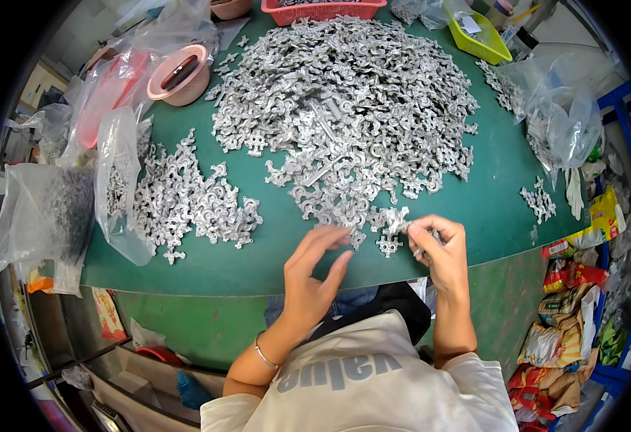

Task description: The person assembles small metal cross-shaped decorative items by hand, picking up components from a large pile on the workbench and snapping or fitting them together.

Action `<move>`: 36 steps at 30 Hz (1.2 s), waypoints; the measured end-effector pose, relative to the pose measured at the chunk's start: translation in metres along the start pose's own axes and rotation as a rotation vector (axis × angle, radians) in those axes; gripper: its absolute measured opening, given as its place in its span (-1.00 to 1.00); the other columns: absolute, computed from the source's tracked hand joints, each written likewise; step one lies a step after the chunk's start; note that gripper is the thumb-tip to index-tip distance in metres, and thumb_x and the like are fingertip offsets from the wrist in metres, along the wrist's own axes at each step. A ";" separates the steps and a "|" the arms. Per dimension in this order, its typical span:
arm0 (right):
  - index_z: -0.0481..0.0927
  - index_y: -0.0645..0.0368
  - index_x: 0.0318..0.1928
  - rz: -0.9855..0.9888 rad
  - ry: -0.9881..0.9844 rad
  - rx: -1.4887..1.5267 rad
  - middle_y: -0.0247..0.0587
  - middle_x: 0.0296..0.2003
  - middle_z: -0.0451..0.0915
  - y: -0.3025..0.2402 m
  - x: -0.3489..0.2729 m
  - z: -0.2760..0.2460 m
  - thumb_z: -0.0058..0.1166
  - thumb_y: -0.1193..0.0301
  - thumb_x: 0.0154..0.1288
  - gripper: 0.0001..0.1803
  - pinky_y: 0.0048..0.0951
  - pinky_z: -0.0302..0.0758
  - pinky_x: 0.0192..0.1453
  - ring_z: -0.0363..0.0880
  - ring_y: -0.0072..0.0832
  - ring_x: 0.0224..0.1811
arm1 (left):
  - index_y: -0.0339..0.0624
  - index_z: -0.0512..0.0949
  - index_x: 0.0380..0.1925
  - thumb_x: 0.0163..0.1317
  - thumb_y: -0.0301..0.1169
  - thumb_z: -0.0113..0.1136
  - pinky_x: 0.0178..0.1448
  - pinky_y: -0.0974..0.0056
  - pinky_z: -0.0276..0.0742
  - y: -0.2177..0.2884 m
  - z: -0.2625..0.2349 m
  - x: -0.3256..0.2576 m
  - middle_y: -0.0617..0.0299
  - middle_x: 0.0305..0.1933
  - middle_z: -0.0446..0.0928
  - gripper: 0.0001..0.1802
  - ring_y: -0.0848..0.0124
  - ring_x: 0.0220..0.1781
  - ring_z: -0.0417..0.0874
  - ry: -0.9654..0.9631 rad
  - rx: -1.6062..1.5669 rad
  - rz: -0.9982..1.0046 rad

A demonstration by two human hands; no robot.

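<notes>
A big heap of small silvery cast metal parts (359, 101) covers the middle of the green table (272, 270). My right hand (441, 248) is closed around several of these metal parts (396, 218), which stick out past its thumb and fingers at the near edge of the heap. One loose metal part (389, 245) lies on the table just left of that hand. My left hand (318, 265) is held with thumb and fingers apart beside the heap's near edge, and nothing shows between them. A smaller pile of the same parts (193, 194) lies to the left.
A pink bowl (188, 85) with a dark red tool stands at the back left, near plastic bags (117, 194) of parts. A red basket (323, 11) and a yellow-green tray (479, 42) sit at the far side. On the right lie a clear bag (562, 126) and a few parts (539, 201).
</notes>
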State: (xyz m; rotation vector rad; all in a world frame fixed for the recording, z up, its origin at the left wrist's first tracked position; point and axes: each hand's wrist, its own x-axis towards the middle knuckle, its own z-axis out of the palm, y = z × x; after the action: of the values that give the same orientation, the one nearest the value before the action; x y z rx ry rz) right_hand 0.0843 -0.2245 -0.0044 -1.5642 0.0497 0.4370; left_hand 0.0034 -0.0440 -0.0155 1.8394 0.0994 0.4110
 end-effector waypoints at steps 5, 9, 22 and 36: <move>0.57 0.30 -0.44 -0.018 -0.209 0.203 -0.37 -0.65 0.47 0.004 -0.016 0.005 0.07 0.48 0.14 -0.88 -0.76 0.09 -0.69 0.26 -0.79 -0.71 | -0.43 0.47 -0.16 0.00 -0.74 0.10 -0.04 0.39 0.44 0.016 0.010 0.007 0.04 -0.09 0.42 -0.68 0.39 -0.15 0.50 -0.088 -0.375 -0.112; 0.57 0.30 -0.44 -0.016 -0.261 0.203 -0.36 -0.63 0.48 0.003 -0.021 0.008 0.07 0.47 0.14 -0.87 -0.75 0.10 -0.67 0.27 -0.79 -0.69 | -0.41 0.50 -0.19 -0.01 -0.74 0.12 -0.08 0.40 0.47 0.015 0.008 0.007 0.07 -0.11 0.43 -0.69 0.42 -0.18 0.51 -0.125 -0.366 -0.029; 0.62 0.32 -0.40 -0.969 -0.064 -0.372 -0.18 -0.48 0.53 -0.003 -0.031 0.018 0.19 0.71 -0.24 -0.75 -0.54 0.39 -0.50 0.49 -0.47 -0.54 | -0.48 0.49 -0.26 0.07 -0.66 0.08 -0.05 0.32 0.50 0.027 0.001 0.000 -0.03 -0.15 0.47 -0.81 0.31 -0.09 0.51 -0.138 -0.741 -0.433; 0.59 0.33 -0.36 -0.989 -0.068 -0.316 -0.12 -0.44 0.54 -0.002 -0.034 0.019 0.18 0.74 -0.25 -0.71 -0.51 0.45 -0.46 0.53 -0.40 -0.50 | -0.52 0.44 -0.21 0.03 -0.76 0.08 0.02 0.30 0.50 0.024 0.001 -0.004 -0.02 -0.14 0.44 -0.74 0.29 -0.05 0.50 -0.135 -0.827 -0.195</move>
State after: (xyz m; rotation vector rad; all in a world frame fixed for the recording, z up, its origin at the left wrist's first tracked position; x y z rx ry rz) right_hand 0.0494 -0.2141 0.0086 -1.6673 -0.8459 -0.3023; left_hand -0.0032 -0.0538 0.0058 1.0236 0.0093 0.1471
